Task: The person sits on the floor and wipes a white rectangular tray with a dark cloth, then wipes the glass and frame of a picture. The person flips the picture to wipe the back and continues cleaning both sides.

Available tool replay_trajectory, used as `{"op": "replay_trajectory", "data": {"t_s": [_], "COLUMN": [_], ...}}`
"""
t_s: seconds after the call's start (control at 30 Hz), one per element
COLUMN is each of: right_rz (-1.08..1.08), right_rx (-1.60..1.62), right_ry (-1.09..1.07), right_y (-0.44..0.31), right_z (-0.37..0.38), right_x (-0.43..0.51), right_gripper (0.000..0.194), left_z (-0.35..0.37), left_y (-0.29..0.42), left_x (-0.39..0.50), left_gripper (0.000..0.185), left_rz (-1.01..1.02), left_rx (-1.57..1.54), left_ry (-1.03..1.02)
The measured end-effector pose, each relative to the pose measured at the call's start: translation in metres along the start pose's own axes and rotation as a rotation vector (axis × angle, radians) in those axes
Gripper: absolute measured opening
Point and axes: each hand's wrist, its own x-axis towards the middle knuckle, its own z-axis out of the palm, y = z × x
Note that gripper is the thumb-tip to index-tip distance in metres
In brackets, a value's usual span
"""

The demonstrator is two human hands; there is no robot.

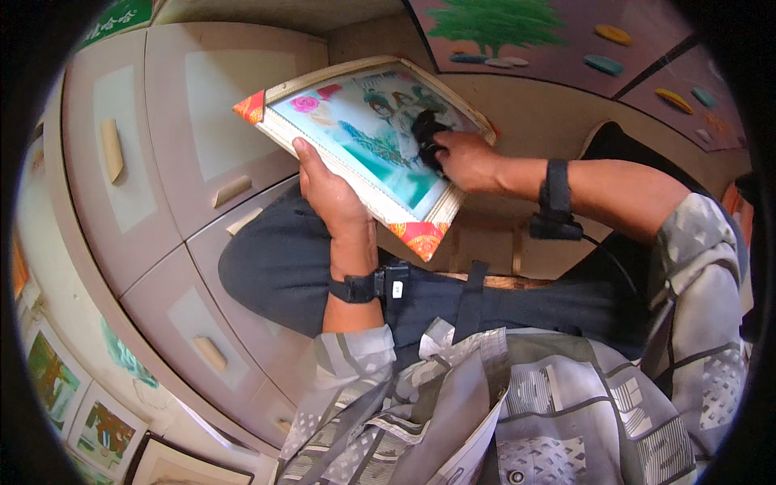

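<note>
A framed picture (364, 145) with a pale carved border and red-and-gold corner pieces is held tilted above my lap. Under its glazing shows a printed scene with figures, a pink rose and green-blue tones. My left hand (330, 194) grips the frame's near left side, thumb up along the border. In my right hand (467, 160) is a bunched black cloth (430, 136), pressed against the right part of the picture's face. The cloth and hand hide that part of the print. Both wrists wear black straps with small devices.
Cabinet doors with pale handles (112, 151) stand close on the left. A panel painted with a green tree and pebbles (515, 36) is at the upper right. Small pictures (103, 433) hang on the wall at lower left. A cable (612, 260) runs from the right wrist device (555, 227).
</note>
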Motion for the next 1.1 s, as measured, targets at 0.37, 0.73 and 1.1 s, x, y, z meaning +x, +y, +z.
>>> {"op": "replay_trajectory", "data": {"t_s": [0.37, 0.73, 1.1], "right_rz": [-0.451, 0.265, -0.291], "right_rx": [0.387, 0.01, 0.319], "right_ry": [0.048, 0.114, 0.249], "right_y": [-0.068, 0.057, -0.05], "right_z": [-0.02, 0.014, 0.006], "right_x": [-0.107, -0.029, -0.156], "right_gripper": [0.048, 0.045, 0.048], "left_z": [-0.005, -0.004, -0.006], "left_y": [-0.011, -0.016, -0.022], "left_x": [0.006, 0.012, 0.018], "left_gripper": [0.06, 0.062, 0.064], "left_rz": [0.077, 0.103, 0.075], "left_rx": [-0.078, -0.029, 0.005], "left_ry": [0.003, 0.079, 0.034]}}
